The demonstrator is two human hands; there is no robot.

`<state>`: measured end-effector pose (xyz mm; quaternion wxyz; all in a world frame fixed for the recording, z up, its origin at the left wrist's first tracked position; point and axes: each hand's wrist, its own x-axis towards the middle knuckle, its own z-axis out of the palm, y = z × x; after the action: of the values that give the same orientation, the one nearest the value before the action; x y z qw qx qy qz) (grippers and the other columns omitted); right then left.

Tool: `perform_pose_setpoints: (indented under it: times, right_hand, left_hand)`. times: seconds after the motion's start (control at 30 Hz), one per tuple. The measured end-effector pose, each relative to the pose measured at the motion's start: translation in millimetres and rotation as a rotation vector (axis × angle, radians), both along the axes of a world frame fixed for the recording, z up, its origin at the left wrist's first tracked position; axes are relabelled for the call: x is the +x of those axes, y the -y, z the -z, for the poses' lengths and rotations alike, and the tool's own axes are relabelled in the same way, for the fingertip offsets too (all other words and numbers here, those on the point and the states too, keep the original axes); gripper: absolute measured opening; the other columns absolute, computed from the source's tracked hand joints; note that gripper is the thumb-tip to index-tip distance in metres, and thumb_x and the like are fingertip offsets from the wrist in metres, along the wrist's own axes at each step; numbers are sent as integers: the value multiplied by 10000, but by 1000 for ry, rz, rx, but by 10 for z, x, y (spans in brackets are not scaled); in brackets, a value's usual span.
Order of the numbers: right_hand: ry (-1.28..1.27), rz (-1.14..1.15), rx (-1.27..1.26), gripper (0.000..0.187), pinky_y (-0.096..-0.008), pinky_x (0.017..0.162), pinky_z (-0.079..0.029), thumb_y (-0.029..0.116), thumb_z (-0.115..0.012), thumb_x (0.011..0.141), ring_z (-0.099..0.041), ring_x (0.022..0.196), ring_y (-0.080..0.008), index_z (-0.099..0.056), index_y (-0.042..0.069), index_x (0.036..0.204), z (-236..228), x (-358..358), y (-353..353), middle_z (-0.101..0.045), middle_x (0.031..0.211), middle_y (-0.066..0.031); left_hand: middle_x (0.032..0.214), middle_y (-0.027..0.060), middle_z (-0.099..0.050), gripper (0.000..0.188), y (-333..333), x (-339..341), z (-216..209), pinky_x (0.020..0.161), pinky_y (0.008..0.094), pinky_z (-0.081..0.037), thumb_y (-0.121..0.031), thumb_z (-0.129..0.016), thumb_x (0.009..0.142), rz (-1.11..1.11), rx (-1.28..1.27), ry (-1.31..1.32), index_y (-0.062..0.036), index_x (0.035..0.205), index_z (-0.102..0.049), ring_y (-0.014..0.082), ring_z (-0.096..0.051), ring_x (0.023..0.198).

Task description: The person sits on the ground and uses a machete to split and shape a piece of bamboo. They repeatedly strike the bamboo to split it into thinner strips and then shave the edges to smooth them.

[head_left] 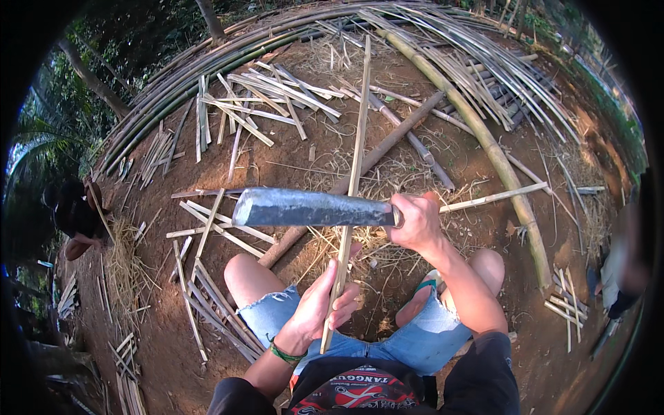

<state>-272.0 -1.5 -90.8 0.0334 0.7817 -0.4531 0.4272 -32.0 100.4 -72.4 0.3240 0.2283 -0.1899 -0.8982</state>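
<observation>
My left hand point(324, 302) is wrapped round the lower part of a long split bamboo strip point(359, 138), which points away from me. A machete point(304, 209) with a broad, worn steel blade lies level across the strip, its blunt tip to the left. Its handle sits in the closed fist of my right hand point(416, 220), whose fingers hide most of the grip. The blade covers a short stretch of the strip; whether its edge touches the bamboo I cannot tell.
Beyond my knees a round pole point(394, 142) lies slantwise over shavings point(387, 242). Split bamboo strips point(270, 97) are heaped ahead, and a long bamboo pole point(484, 138) curves along the right. Two other people, a person point(72, 207) at left and a blurred person point(622, 263) at right, are nearby.
</observation>
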Motion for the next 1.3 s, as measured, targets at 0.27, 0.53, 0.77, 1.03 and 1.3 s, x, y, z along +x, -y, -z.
perform_pose_setpoints:
  times: [0.27,0.53,0.77,1.03,1.3]
  right_hand:
    - [106,102,48,179,-413,468,-457,113,-722,714,-627,507,-317,-552,59,713,-12,-132,198,-604,576,-122]
    - [-50,5,8,148,-393,469,-476,81,-699,732,-646,524,-261,-554,53,747,-11,-165,135,-633,620,-112]
    - [54,270,57,175,-418,492,-492,181,-736,767,-671,545,-307,-614,56,779,-45,-500,427,-646,606,-134]
    - [-142,27,-23,193,-410,518,-505,108,-730,670,-668,568,-287,-575,55,772,-101,-165,-21,-650,652,-108]
    - [27,392,100,134,-445,533,-478,168,-726,746,-650,590,-387,-641,71,783,-268,-737,480,-628,607,-165]
  left_hand:
    - [576,-16,-369,600,-144,8,-25,320,191,-343,-561,-313,1054,70,47,13,-317,1586,-179,67,-364,384]
    - [586,-10,-375,617,-66,-1,-14,333,199,-340,-550,-325,1056,37,-30,77,-273,1587,-179,76,-358,384]
    - [579,-7,-381,601,-403,94,55,346,203,-332,-516,-329,1068,93,-54,120,-210,1571,-210,85,-374,385]
    - [578,-18,-375,570,-203,23,2,356,192,-316,-479,-310,1087,3,-99,164,-183,1567,-229,68,-365,392]
    - [568,-1,-395,614,-572,230,101,356,204,-317,-494,-365,1069,118,-217,257,-120,1544,-256,84,-377,375]
